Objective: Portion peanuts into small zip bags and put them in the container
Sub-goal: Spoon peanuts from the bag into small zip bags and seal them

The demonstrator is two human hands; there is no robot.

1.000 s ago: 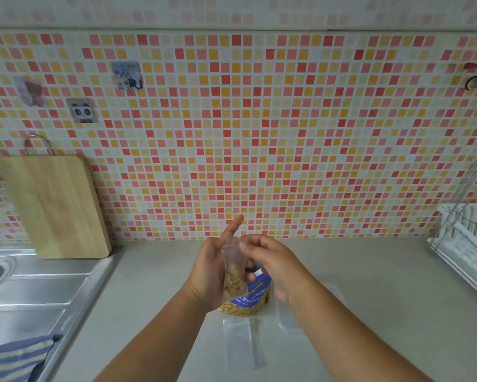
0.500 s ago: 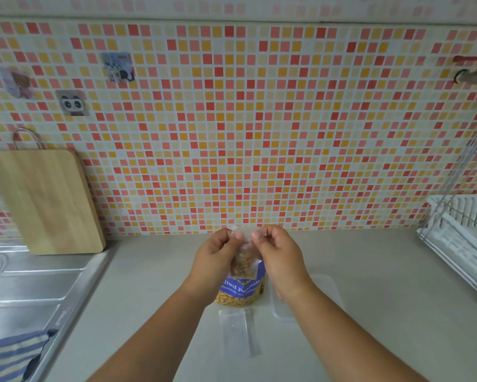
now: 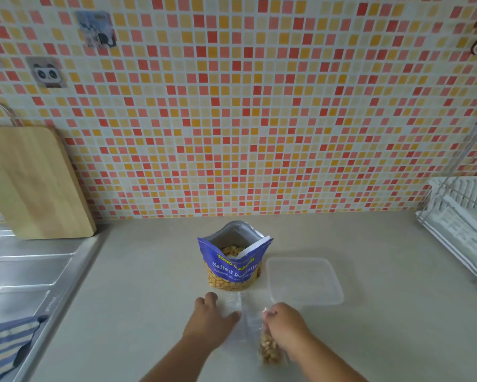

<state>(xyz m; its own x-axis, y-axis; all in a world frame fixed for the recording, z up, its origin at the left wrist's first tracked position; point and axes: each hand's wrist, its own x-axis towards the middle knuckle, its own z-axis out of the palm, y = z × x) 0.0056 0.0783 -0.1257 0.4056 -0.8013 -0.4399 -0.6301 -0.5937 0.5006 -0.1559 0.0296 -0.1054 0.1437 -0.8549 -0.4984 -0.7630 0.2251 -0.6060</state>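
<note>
right grip point(image 3: 283, 323) pinches filled zip bag point(image 3: 269, 347) near desk's front edge | left grip point(image 3: 214, 317) flat, loose on empty bags point(image 3: 233, 304) | bag light, floppy, slippery: hold by sealed top

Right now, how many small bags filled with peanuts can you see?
1. The filled zip bag is in the right hand, near the counter's front edge. Empty clear bags lie under the left hand.

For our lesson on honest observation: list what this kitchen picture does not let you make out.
Head view only:
- Filled small bag: its zip seal, hidden under the right hand.
- Clear container: whether a lid is on it, too see-through to tell.
- Empty bags: their number, blurred and partly under the left hand.
</note>
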